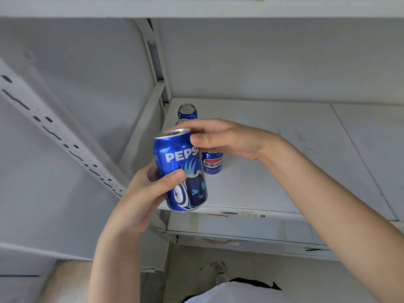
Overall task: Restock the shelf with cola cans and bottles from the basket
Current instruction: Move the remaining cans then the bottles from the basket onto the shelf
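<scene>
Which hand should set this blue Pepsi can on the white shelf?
Left, probably. The left hand wraps the blue Pepsi can round its lower body, while the right hand only pinches its top rim. The can hangs at the front edge of the white metal shelf, near the standing blue cans.

Right hand (227, 138) covers most of second can (181, 121).

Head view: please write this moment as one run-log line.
held: blue aluminium Pepsi can | left hand: grips can body | right hand: fingers hold can top | white metal shelf: other blue cans standing
</scene>
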